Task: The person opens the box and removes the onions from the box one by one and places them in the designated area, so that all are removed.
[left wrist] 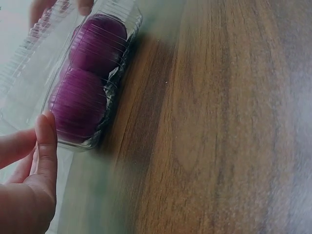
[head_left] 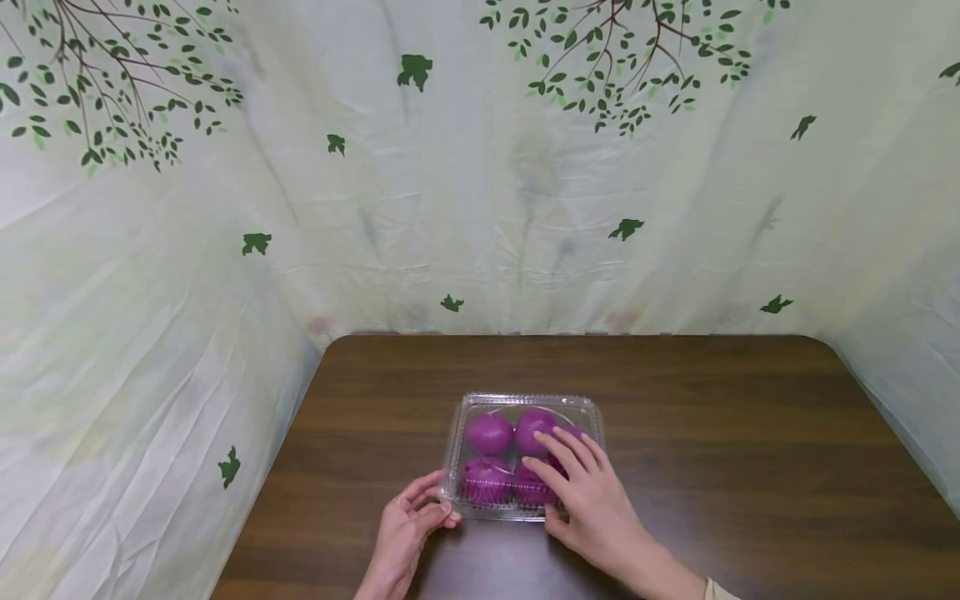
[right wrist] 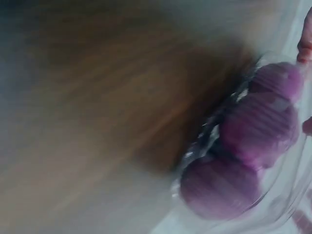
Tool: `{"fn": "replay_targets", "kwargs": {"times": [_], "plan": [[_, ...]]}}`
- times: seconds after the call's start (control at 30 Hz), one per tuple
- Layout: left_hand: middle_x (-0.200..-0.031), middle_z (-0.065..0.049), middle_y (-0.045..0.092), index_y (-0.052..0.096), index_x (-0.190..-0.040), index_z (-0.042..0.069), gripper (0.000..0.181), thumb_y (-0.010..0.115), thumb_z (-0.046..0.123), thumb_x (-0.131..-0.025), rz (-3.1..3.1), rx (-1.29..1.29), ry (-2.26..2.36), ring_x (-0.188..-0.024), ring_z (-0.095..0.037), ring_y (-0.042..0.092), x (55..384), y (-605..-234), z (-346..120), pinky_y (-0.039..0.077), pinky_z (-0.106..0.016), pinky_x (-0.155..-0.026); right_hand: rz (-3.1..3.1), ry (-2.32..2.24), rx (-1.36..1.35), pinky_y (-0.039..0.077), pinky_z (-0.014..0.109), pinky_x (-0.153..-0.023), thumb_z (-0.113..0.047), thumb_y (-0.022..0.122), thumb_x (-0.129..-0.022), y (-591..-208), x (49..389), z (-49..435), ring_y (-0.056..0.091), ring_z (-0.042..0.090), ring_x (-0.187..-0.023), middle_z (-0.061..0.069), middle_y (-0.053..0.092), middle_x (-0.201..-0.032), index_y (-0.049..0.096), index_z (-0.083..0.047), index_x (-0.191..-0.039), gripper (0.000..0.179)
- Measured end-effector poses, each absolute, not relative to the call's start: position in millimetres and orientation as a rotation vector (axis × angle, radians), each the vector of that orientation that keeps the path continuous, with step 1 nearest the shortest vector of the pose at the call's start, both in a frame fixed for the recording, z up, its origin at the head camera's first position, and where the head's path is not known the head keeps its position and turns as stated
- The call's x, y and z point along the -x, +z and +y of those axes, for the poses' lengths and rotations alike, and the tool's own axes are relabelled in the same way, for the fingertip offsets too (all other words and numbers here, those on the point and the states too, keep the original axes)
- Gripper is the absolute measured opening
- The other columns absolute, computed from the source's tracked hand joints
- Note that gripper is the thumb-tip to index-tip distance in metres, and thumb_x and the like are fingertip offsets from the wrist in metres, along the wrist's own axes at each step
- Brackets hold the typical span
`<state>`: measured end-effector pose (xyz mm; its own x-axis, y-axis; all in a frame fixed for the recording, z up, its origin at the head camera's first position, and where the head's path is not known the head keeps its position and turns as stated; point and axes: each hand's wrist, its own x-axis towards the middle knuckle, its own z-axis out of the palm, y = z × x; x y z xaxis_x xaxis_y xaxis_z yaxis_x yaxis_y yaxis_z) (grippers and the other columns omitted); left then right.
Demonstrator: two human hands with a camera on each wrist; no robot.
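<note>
A clear plastic clamshell box lies on the table, holding several purple, ribbed round items that look like red onions. At its front left corner, my left hand pinches the rim between thumb and fingers; the left wrist view shows these fingertips against the clear edge. Spread over the right part of the box is my right hand, fingers fairly straight across the top and thumb by the front edge. It covers part of the right-hand onions. The right wrist view is blurred, with onions seen through the side.
The brown wooden table extends to both sides of the box. Behind it and at the sides hangs a pale cloth printed with leafy branches and green birds.
</note>
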<state>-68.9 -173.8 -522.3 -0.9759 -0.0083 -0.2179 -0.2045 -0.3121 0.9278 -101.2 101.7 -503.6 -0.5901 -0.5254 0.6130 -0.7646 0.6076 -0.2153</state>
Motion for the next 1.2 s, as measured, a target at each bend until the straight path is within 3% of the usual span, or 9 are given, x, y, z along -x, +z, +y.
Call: {"fn": "replay_targets", "kwargs": {"times": [0.23, 0.47, 0.57, 0.67, 0.77, 0.87, 1.0, 1.2], "plan": [[-0.094, -0.015, 0.060, 0.043, -0.136, -0.016, 0.058, 0.061, -0.017, -0.080, 1.759, 0.260, 2.422, -0.071, -0.020, 0.066, 69, -524, -172, 0.057, -0.032, -0.073, -2.413, 0.678, -0.840, 0.027, 0.061, -0.105, -0.033, 0.079, -0.065, -517, 97, 124, 0.038, 0.036, -0.135, 0.009, 0.045, -0.148, 0.063, -0.017, -0.128, 0.067], [-0.094, -0.014, 0.058, 0.043, -0.137, -0.014, 0.058, 0.062, -0.015, -0.082, 1.829, 0.181, 2.363, -0.072, -0.020, 0.066, 68, -525, -172, 0.058, -0.032, -0.071, -2.514, 0.761, -0.828, 0.035, 0.055, -0.104, -0.037, 0.079, -0.074, -524, 91, 136, 0.034, 0.033, -0.138, 0.009, 0.043, -0.149, 0.054, -0.013, -0.141, 0.076], [-0.105, -0.019, 0.057, 0.048, -0.136, -0.009, 0.057, 0.064, -0.013, -0.081, 1.991, 0.101, 2.255, -0.075, -0.021, 0.067, 68, -526, -174, 0.058, -0.034, -0.069, -2.527, 0.755, -0.845, 0.035, 0.045, -0.108, -0.036, 0.079, -0.076, -523, 91, 137, 0.035, 0.031, -0.138, 0.008, 0.043, -0.149, 0.053, -0.014, -0.142, 0.074], [-0.130, -0.016, 0.051, 0.052, -0.139, 0.003, 0.057, 0.069, -0.003, -0.085, 2.285, -0.064, 1.968, -0.093, -0.021, 0.065, 70, -525, -177, 0.056, -0.034, -0.073, -2.526, 0.735, -0.859, 0.035, 0.040, -0.109, -0.034, 0.079, -0.076, -521, 91, 139, 0.037, 0.031, -0.136, 0.009, 0.044, -0.148, 0.054, -0.013, -0.140, 0.073], [-0.154, -0.007, 0.034, 0.047, -0.146, 0.015, 0.060, 0.071, 0.017, -0.091, 2.594, -0.302, 1.535, -0.126, -0.024, 0.050, 74, -523, -181, 0.050, -0.042, -0.092, -2.522, 0.725, -0.879, 0.038, 0.041, -0.107, -0.033, 0.079, -0.076, -519, 92, 141, 0.038, 0.031, -0.135, 0.011, 0.044, -0.147, 0.055, -0.012, -0.139, 0.072], [-0.164, 0.000, 0.014, 0.038, -0.153, 0.020, 0.067, 0.065, 0.038, -0.094, 2.778, -0.504, 1.166, -0.144, -0.028, 0.026, 80, -521, -183, 0.037, -0.053, -0.105, -2.513, 0.726, -0.898, 0.042, 0.044, -0.103, -0.033, 0.079, -0.075, -518, 93, 143, 0.038, 0.030, -0.134, 0.011, 0.045, -0.147, 0.056, -0.012, -0.138, 0.071], [-0.165, 0.005, 0.006, 0.024, -0.157, 0.017, 0.081, 0.055, 0.057, -0.094, 2.896, -0.620, 0.889, -0.148, -0.029, 0.012, 89, -519, -178, 0.028, -0.058, -0.109, -2.486, 0.735, -0.924, 0.046, 0.049, -0.098, -0.033, 0.079, -0.074, -517, 96, 144, 0.040, 0.030, -0.132, 0.011, 0.046, -0.146, 0.058, -0.012, -0.136, 0.068], [-0.165, -0.003, 0.002, 0.011, -0.159, 0.010, 0.100, 0.051, 0.069, -0.089, 2.988, -0.612, 0.774, -0.149, -0.029, 0.008, 98, -523, -163, 0.024, -0.054, -0.112, -2.444, 0.748, -0.968, 0.046, 0.051, -0.096, -0.033, 0.080, -0.073, -519, 100, 142, 0.042, 0.031, -0.130, 0.011, 0.048, -0.144, 0.060, -0.012, -0.133, 0.067]]}}
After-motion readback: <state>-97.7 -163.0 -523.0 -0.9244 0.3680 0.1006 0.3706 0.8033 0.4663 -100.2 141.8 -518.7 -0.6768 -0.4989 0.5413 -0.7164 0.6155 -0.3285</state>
